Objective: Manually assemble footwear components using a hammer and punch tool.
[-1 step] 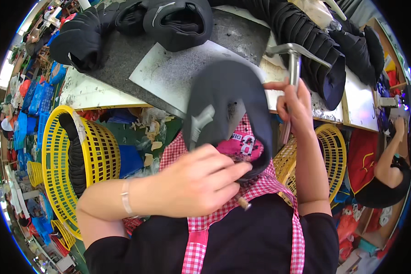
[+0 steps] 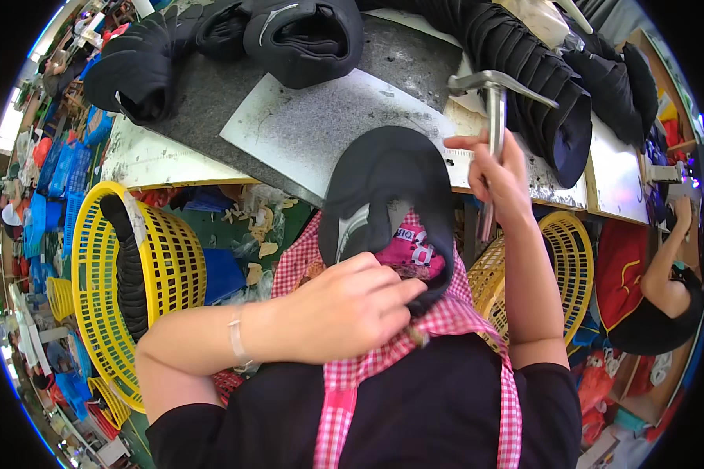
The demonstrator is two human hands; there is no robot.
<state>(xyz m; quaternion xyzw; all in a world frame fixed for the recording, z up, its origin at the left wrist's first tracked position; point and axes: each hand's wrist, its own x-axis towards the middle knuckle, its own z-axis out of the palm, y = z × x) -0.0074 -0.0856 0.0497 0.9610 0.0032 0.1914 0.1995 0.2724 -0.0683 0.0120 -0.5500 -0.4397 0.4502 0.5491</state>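
A black fabric shoe upper [image 2: 395,160] with a pale side marking stands in front of my chest, its opening toward me. My left hand [image 2: 352,305] is closed on the upper's near edge, fingers curled over it. A small brownish tip, blurred, shows below those fingers; I cannot make out what it is. To the right, my right hand [image 2: 504,176] grips a metal hammer [image 2: 495,117] by its shaft, head upward and apart from the upper. Its index finger points out toward the upper. Past the upper, a white board [image 2: 289,129] lies on the dark worktop [image 2: 199,148].
Black uppers [image 2: 309,43] stand at the back left, and a nested row of them [image 2: 516,62] at the back right. Yellow baskets [image 2: 176,262] [image 2: 575,266] flank me, the left one holding stacked black pieces. Another person's arm [image 2: 669,266] shows at far right.
The shoe upper has come down toward me and slightly left, with less blur. My right hand and the hammer have shifted slightly left.
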